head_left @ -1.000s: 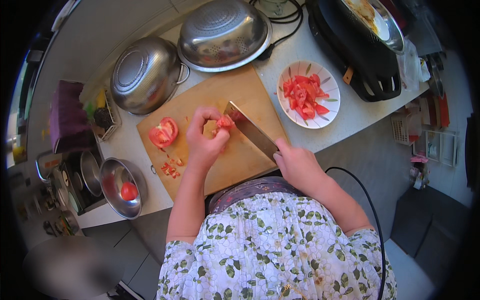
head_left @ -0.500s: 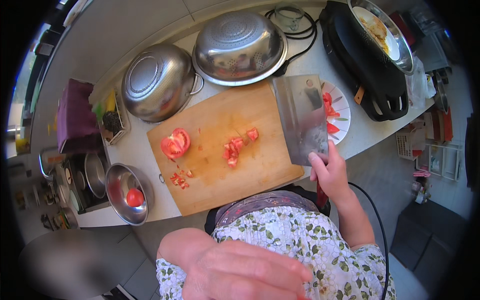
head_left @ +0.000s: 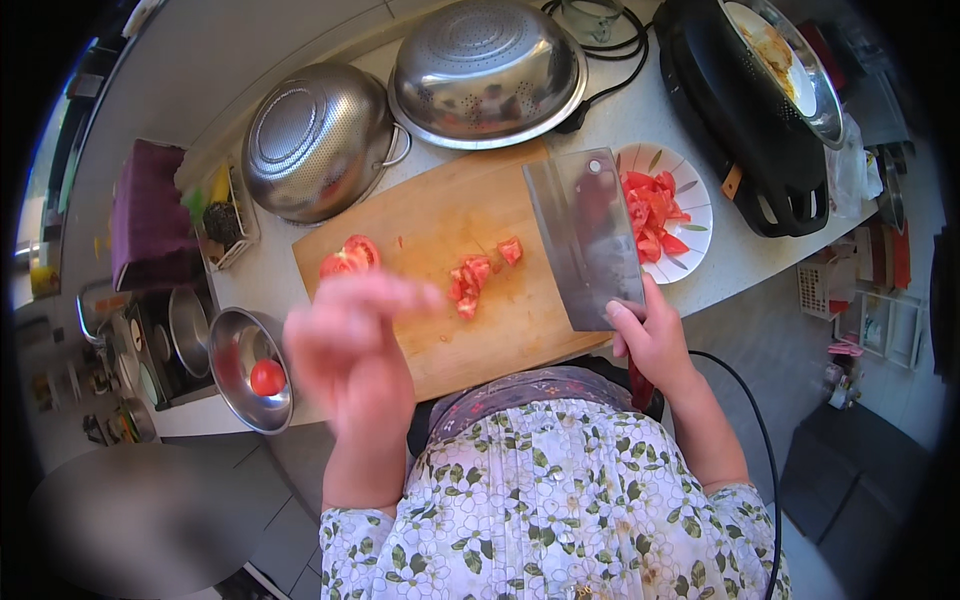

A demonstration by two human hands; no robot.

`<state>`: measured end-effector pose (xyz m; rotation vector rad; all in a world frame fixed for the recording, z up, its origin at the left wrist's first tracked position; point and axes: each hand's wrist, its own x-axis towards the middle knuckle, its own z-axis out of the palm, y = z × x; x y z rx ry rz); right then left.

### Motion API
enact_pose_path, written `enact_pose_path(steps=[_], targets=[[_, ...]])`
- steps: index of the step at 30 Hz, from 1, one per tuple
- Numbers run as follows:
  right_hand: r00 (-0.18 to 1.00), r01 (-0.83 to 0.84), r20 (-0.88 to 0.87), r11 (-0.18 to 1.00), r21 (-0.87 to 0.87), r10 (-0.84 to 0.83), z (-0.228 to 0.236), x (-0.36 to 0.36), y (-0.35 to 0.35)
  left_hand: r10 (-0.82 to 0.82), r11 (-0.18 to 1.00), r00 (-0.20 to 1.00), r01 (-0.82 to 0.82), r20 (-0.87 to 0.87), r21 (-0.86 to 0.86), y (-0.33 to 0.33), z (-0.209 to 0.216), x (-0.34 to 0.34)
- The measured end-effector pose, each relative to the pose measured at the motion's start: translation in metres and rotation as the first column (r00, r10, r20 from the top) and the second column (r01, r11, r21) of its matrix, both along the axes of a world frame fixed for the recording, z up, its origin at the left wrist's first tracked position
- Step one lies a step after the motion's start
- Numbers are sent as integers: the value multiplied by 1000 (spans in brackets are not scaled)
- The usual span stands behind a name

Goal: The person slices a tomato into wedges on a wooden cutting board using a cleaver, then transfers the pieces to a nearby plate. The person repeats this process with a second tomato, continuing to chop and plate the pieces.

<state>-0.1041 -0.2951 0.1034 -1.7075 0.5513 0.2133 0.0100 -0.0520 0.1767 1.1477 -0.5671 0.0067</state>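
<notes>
My right hand [head_left: 652, 338] grips a cleaver [head_left: 590, 235] by its dark red handle, the broad blade standing over the cutting board's right edge. My left hand [head_left: 350, 345], blurred by motion, hovers over the left part of the wooden cutting board [head_left: 430, 205], fingers stretched out and nothing seen in them. Just beyond its fingers lies a cut tomato half [head_left: 352, 254], partly covered by the hand. Chopped tomato pieces [head_left: 468, 284] sit mid-board. Behind the blade, a white plate [head_left: 692, 200] holds more cut tomato [head_left: 652, 212].
A steel bowl [head_left: 228, 385] with a whole tomato [head_left: 267, 377] stands left of the board. Two upturned steel colanders [head_left: 315, 140] [head_left: 485, 70] line the back. A black electric griddle [head_left: 735, 130] occupies the right, a steel basin [head_left: 825, 100] on top. A black cord [head_left: 765, 440] hangs beside my right arm.
My left hand has risen from in front of my body to above the board's left side. The cleaver has shifted slightly left in my right hand, showing more of the plate.
</notes>
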Motion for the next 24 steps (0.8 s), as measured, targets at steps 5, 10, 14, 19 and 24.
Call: enact_pose_path(steps=[5,10,14,19,24], targets=[[992,126,-74,901,415,-105,4,14,3,354,932,843,-282,-406,226,20,-96,7],[947,313,-304,530,788,-106,-14,13,-17,376,925,741,-269,-557,267,14,-123,-2],[995,95,-96,100,990,12,-35,13,-23,353,936,710,-265,-610,233,10,-125,0],[999,16,-18,51,999,32,-36,11,-19,397,918,686,-306,-610,253,19,-128,-4],[976,186,-202,810,556,-85,3,14,-7,455,890,683,-348,-571,294,27,-134,0]])
